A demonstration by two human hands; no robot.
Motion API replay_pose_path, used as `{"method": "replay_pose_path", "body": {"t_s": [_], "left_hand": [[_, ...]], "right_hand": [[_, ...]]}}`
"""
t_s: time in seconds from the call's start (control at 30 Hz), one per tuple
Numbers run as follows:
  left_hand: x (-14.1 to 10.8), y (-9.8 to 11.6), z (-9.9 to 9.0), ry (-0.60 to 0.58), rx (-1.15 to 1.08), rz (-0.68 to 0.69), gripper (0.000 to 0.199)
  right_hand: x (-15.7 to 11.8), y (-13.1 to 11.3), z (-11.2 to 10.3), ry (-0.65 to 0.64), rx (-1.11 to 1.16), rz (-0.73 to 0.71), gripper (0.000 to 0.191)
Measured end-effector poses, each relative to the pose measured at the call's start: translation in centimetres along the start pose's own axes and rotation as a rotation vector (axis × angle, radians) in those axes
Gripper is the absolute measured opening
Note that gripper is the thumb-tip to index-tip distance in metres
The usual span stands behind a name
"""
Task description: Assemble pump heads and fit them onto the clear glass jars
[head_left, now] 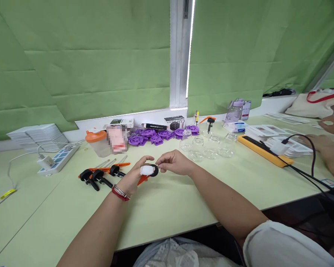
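Observation:
My left hand (135,176) is closed around a black round cap (154,170) with an orange lever (143,180) below it. A white wrapping (147,170) covers part of that hand's thumb. My right hand (174,163) pinches at the far right side of the cap; whatever lies between its fingertips is too small to make out. Just left of my left hand, several similar black caps (99,174) with orange levers, black spouts and thin metal rods lie on the table. Several clear glass jars (197,152) stand beyond my right hand.
Purple plastic parts (147,133) are heaped by the wall, near an orange-lidded shaker (97,142). A white power strip (59,159) lies left, a yellow one (264,151) right with cables. At far right, another person's hands (320,144) are beside stacked printed cards (284,142).

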State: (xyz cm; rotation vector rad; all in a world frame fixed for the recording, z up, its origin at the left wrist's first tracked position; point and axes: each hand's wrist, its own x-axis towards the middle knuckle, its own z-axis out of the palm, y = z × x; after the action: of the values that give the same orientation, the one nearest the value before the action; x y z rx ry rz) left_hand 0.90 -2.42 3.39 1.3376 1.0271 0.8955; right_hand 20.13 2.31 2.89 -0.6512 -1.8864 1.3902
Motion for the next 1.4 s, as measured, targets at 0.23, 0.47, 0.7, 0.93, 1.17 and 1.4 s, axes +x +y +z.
{"method": "replay_pose_path", "body": {"t_s": [0.23, 0.47, 0.7, 0.93, 1.17, 1.4], "left_hand": [[1.0, -1.4, -0.4, -0.022, -0.089, -0.204, 0.027], [1.4, -1.4, -0.5, -0.028, -0.105, -0.248, 0.036], [1.5, -1.5, -0.5, -0.036, -0.084, -0.229, 0.039], [1.3, -0.9, -0.2, -0.049, -0.078, -0.231, 0.035], [1.5, -1.1, -0.4, -0.06, -0.093, -0.239, 0.034], [1.4, -0.9, -0.5, -0.053, -0.101, -0.269, 0.033]], "right_hand": [[0.4, 0.5, -0.1, -0.028, 0.022, 0.071, 0.013], [1.1, 2.0, 0.4, -0.022, -0.171, -0.068, 0.008], [1.4, 2.0, 0.8, -0.038, -0.196, -0.127, 0.007], [1.4, 2.0, 0.9, -0.043, -0.144, -0.077, 0.008], [1.8, 3.2, 1.0, -0.048, 0.037, -0.013, 0.02], [2.0, 3.9, 1.2, -0.038, 0.143, 0.012, 0.028]]}}
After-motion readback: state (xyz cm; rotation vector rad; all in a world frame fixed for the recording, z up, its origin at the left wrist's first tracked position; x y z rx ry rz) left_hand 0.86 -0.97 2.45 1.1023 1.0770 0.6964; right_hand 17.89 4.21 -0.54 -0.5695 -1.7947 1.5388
